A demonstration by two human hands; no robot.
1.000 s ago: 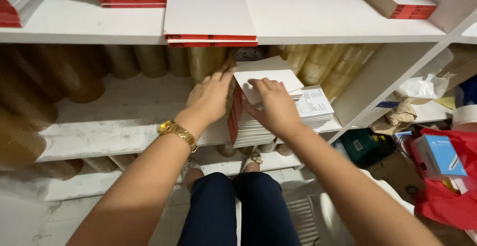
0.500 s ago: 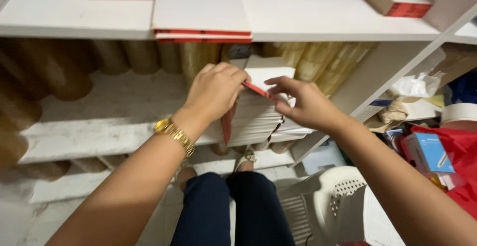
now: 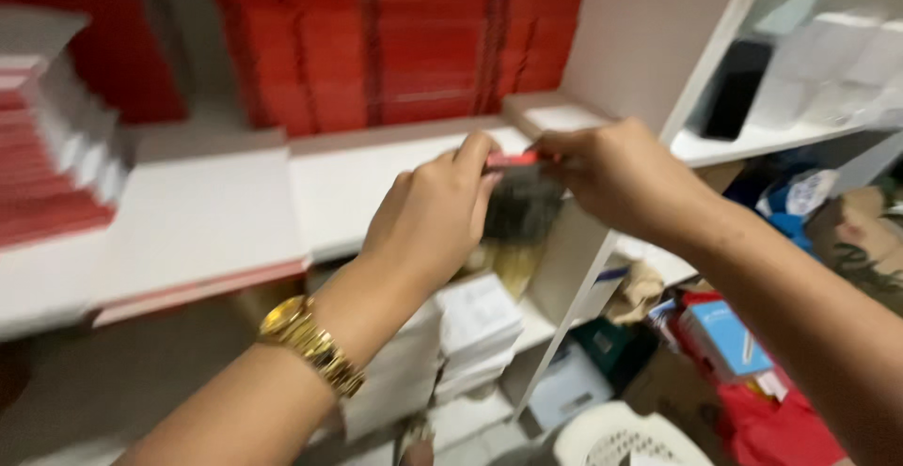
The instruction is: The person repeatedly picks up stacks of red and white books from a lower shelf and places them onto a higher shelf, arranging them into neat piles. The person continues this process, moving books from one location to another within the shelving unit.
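Red-edged thin flat booklet [image 3: 513,158] being pinched between my left hand [image 3: 435,212] and right hand [image 3: 621,173], both clamping its ends, white shelf [image 3: 357,184] lying just beyond my knuckles.

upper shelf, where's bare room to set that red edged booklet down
Bare white shelf lies under both hands, between the flat white sheet and the small white stack. The back is crowded with red stacks. Both hands, left and right, hold the booklet.

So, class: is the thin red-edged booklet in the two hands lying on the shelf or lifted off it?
Lifted off. The booklet is pinched between the left hand and right hand, held edge-on above the white shelf.
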